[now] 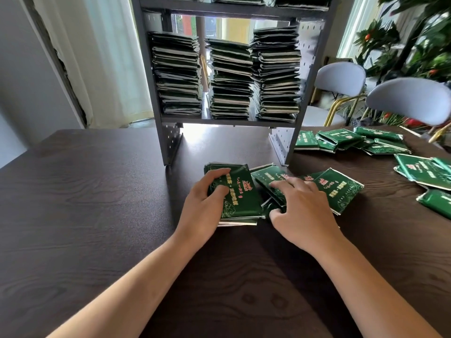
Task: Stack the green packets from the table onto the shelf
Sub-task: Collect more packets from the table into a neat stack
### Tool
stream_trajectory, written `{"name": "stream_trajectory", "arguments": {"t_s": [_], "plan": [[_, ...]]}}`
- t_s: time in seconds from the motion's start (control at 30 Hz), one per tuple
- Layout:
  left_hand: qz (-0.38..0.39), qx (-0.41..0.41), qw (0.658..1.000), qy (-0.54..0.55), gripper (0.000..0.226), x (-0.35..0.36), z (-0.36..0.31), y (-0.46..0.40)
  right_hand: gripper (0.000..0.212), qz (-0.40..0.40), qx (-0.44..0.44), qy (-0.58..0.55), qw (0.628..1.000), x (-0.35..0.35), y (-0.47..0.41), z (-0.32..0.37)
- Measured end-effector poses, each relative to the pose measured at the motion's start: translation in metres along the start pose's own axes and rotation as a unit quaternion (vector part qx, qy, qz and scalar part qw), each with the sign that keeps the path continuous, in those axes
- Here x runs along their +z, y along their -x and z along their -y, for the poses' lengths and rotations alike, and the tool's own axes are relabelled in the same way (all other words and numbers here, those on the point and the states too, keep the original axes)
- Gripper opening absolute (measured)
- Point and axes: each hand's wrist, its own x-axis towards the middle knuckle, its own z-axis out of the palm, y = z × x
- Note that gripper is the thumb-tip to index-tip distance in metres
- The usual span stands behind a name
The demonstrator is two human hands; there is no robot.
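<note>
Lying flat, packet stack (240, 196) lengthwise away.
</note>
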Motion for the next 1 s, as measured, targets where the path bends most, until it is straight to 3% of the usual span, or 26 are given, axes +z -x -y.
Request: {"name": "stream_trajectory", "arguments": {"t_s": [0.23, 0.37, 0.53, 0.63, 0.77, 1.0], "plan": [[0.025, 0.005, 0.999, -0.036, 0.033, -0.001, -0.001, 0.002, 0.037, -0.131, 0.013, -0.119, 0.984, 0.001, 0.0, -0.001], [0.021, 0.009, 0.998, -0.05, 0.031, 0.0, -0.001, 0.002, 0.027, -0.21, -0.065, -0.188, 0.957, 0.013, -0.001, -0.004], [0.022, 0.025, 0.999, -0.033, 0.041, 0.0, -0.007, 0.004, 0.035, -0.152, -0.186, -0.241, 0.94, 0.022, 0.003, 0.009], [0.011, 0.02, 1.0, -0.019, 0.031, -0.001, -0.007, 0.003, 0.051, -0.086, -0.197, -0.246, 0.945, 0.015, 0.004, 0.007], [0.007, 0.007, 0.999, -0.039, 0.037, 0.0, -0.005, 0.001, 0.068, -0.014, -0.17, -0.265, 0.949, 0.002, 0.001, -0.006], [0.022, 0.014, 1.0, -0.015, 0.033, -0.001, -0.003, 0.003, 0.053, -0.022, -0.193, -0.24, 0.951, 0.01, 0.004, 0.002]]}}
